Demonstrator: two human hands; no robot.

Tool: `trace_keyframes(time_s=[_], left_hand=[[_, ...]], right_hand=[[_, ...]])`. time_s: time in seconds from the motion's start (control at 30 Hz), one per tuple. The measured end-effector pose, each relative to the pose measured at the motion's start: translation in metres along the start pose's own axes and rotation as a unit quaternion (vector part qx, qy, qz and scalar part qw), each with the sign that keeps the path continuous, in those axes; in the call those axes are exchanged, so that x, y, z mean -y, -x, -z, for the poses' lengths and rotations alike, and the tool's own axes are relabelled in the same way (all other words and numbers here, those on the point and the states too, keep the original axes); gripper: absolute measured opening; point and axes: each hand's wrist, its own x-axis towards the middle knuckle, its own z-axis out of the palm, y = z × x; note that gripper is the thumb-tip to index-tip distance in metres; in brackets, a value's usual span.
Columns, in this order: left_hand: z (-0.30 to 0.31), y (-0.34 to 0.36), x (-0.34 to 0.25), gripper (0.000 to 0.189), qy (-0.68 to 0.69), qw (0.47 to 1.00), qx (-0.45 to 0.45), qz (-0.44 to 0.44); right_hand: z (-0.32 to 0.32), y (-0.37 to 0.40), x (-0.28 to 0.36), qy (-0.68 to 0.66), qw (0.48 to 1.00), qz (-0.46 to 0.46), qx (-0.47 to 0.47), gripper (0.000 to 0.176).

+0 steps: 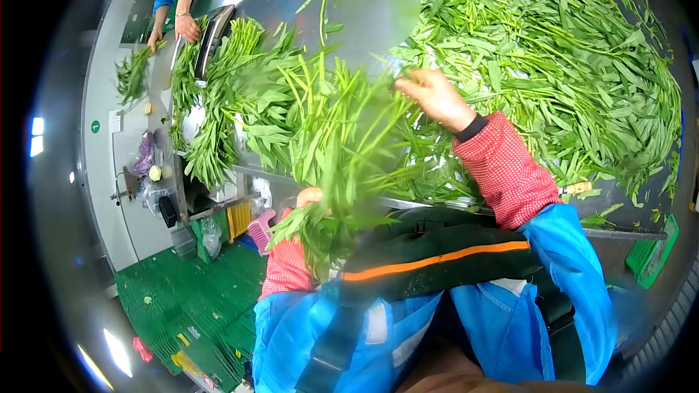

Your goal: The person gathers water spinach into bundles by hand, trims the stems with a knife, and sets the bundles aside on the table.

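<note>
A bunch of leafy green stalks (331, 138) lies across my left hand (309, 198), whose fingers are wrapped round it near the table's front edge; leaves cover part of that hand. Above and to the right, my right hand (435, 98) has its thumb and forefinger pinched together at the tips of some stems, beside the big pile of greens (539, 80). Whatever lies between those fingertips is blurred. More bunches (247, 87) rest on the metal table (375, 7) to the left of the held one.
Beside a scale (211, 47) at the upper left, a co-worker's hands (187, 28) handle greens. A pink basket (261, 231) and green crates (196, 306) are below the table on the left. A green tray (650, 253) sits at the lower right.
</note>
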Motion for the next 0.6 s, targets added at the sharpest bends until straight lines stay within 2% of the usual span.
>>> trace_keyframes(time_s=[0.03,0.07,0.1,0.13,0.17,0.23,0.3,0.33,0.37,0.43,0.5,0.53,0.6], left_hand=[[0.003,0.001,-0.002,0.047,0.004,1.0,0.003,0.0],[0.006,0.002,-0.003,0.048,0.006,1.0,0.007,-0.003],[0.009,0.003,-0.005,0.048,0.01,1.0,0.008,-0.005],[0.012,0.003,-0.007,0.049,0.01,1.0,0.012,-0.005],[0.015,0.002,-0.01,0.05,0.011,1.0,0.016,-0.007],[0.019,0.002,-0.014,0.051,0.012,1.0,0.022,-0.007],[0.023,0.0,-0.018,0.052,0.014,1.0,0.026,0.0],[0.025,-0.001,-0.019,0.053,0.015,1.0,0.027,0.002],[0.026,-0.001,-0.021,0.054,0.015,0.999,0.028,0.005],[0.028,-0.002,-0.024,0.055,0.018,0.999,0.032,0.012],[0.029,-0.004,-0.028,0.057,0.018,0.999,0.036,0.015],[0.03,-0.005,-0.03,0.058,0.018,0.999,0.038,0.015],[0.029,-0.007,-0.034,0.059,0.021,0.999,0.047,0.01]], right_hand=[[0.005,-0.002,-0.007,-0.013,0.993,0.09,-0.072,0.031],[0.02,-0.001,-0.002,0.037,0.992,-0.064,-0.1,0.024],[0.036,-0.007,-0.003,0.06,0.983,-0.111,-0.13,0.021],[0.046,-0.007,-0.002,-0.041,0.975,-0.129,-0.175,0.021],[0.058,-0.006,-0.005,-0.119,0.963,-0.184,-0.155,0.023],[0.066,-0.004,0.012,-0.132,0.965,-0.201,-0.104,0.026],[0.046,-0.005,0.036,-0.054,0.983,-0.141,-0.1,0.028],[0.036,-0.008,0.041,0.033,0.998,-0.019,-0.052,0.033],[0.026,-0.01,0.052,0.085,0.995,-0.056,-0.011,0.039],[0.001,-0.011,0.07,0.133,0.985,-0.055,0.101,0.039],[-0.017,-0.021,0.062,0.193,0.96,-0.078,0.185,0.04],[-0.025,-0.023,0.04,0.085,0.98,-0.05,0.174,0.039],[-0.03,-0.024,0.024,0.031,0.996,0.0,0.083,0.034]])
